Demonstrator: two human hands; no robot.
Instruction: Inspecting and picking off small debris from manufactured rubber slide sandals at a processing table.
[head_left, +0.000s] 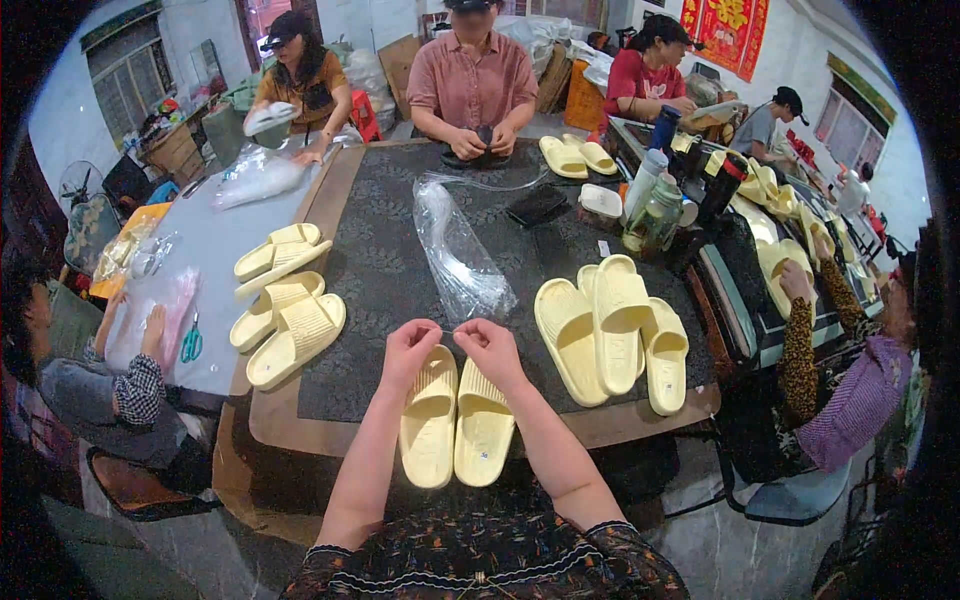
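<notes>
My left hand (408,352) and my right hand (492,350) are both closed in a pinch, facing each other with a small gap between. What the fingertips hold is too thin to make out. Under them, at the table's near edge, lie a cream left slide slipper (429,430) and a cream right slide slipper (484,432), side by side, toes away from me. A small sticker marks the right one's insole. Just beyond my hands stretches a bundle of thin clear plastic strands (455,245) in a clear bag.
Cream slippers (297,340) are grouped at left, others (622,320) at right. A black phone (538,206), a lidded tub (600,203) and bottles (655,215) stand farther back. A co-worker (474,85) sits opposite; several others work around. Teal scissors (192,342) lie on the left table.
</notes>
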